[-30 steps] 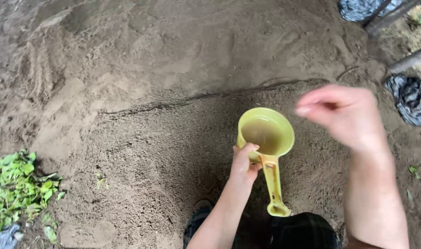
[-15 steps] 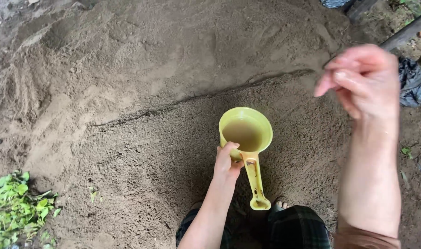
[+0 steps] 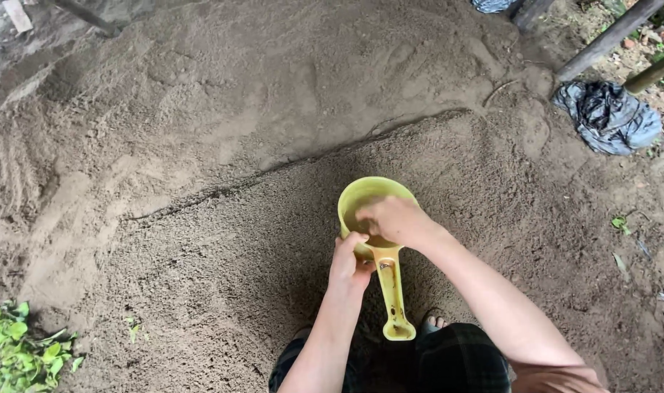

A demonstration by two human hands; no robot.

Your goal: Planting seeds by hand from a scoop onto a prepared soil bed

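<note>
Head view, looking straight down at bare soil.

Yellow-green dipper (image 3: 375, 211), a round plastic cup with a long flat handle (image 3: 393, 298), sits just right of frame centre. Handle points toward the lower edge and ends above the person's dark plaid clothing (image 3: 463, 360). The dipper is held up over the ground, cup roughly level.

Left hand (image 3: 348, 262): grip closed around the dipper where cup meets handle, fingers wrapped at the near rim, thumb on top.

Right hand (image 3: 394, 218): reaches in from the lower right, forearm crossing the frame diagonally. The hand lies over the cup's mouth with fingers bent down into it. It covers most of the opening, so the contents do not show. Whether the fingers pinch anything I cannot tell; the fingertips are hidden inside the cup.

Ground: a damp, darker, fine-crumbed patch of soil (image 3: 223, 262) fills the centre and lower frame. A thin ridge line (image 3: 295, 164) runs from middle left up toward upper right and divides it from paler, smoother soil (image 3: 201, 80) across the upper frame.

Around the edges: a heap of green leaves (image 3: 19, 349) at lower left, a crumpled grey-black plastic bag (image 3: 608, 116) at upper right, wooden poles (image 3: 608, 36) beside it, and a bare toe (image 3: 435, 320) just right of the handle's end.
</note>
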